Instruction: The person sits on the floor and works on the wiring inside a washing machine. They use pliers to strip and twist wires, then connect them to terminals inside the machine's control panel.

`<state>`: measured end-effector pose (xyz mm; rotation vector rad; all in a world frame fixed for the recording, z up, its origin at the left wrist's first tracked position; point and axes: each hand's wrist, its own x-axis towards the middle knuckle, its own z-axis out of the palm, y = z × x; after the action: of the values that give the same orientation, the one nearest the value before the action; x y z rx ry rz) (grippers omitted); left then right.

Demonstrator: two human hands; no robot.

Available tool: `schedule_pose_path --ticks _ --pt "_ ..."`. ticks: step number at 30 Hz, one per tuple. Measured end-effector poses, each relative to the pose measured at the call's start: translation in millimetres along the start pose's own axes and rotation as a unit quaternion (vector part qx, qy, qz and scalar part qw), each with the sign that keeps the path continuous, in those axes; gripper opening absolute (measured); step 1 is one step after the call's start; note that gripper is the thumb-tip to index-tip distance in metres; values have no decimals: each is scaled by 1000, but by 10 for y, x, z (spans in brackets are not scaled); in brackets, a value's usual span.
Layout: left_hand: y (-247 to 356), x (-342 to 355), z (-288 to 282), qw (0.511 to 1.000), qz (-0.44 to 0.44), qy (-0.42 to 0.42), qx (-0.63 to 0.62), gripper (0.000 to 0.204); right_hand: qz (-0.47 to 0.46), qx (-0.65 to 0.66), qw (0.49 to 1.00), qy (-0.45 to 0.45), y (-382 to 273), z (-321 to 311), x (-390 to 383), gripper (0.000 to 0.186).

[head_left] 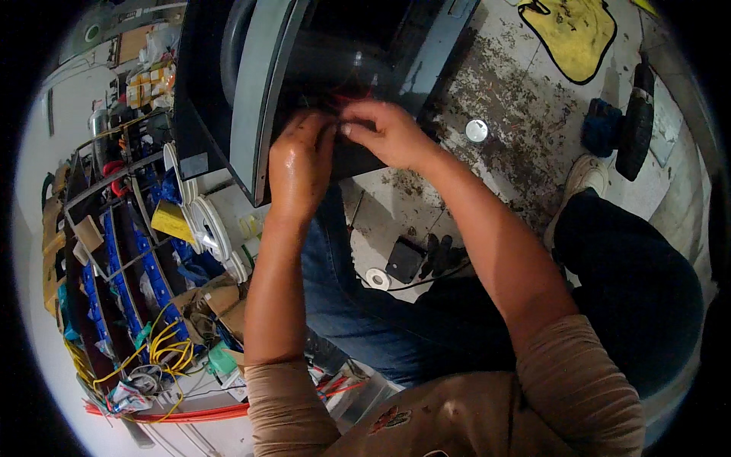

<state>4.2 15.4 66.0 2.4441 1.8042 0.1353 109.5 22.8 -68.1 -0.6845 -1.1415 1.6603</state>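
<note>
Both hands reach into the open side of a grey metal cabinet (263,84) with a dark interior. Thin red wires (356,93) run inside it, right behind my fingertips. My left hand (298,156) is bent at the wrist, back of the hand toward me, fingers pinched together; what lies in the pinch is hidden. Almost touching it, my right hand (388,133) pinches thumb and forefinger at the red wires. The back of my left hand looks wet or greasy.
A cordless drill (633,126), a yellow cloth (571,34) and a white round lid (477,130) lie on the debris-strewn floor at right. Near my legs are a black box (406,259) and a white ring (377,279). Cluttered shelves (114,251) with blue bins stand at left.
</note>
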Motion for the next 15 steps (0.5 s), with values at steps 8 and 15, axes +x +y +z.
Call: schedule_pose_path --ticks 8,15 --pt "43 -61 -25 996 37 -21 80 6 -227 -254 935 97 -33 14 -25 17" --pt "-166 -3 -57 894 -307 -171 -277 11 -310 -352 876 114 5 60 -108 16"
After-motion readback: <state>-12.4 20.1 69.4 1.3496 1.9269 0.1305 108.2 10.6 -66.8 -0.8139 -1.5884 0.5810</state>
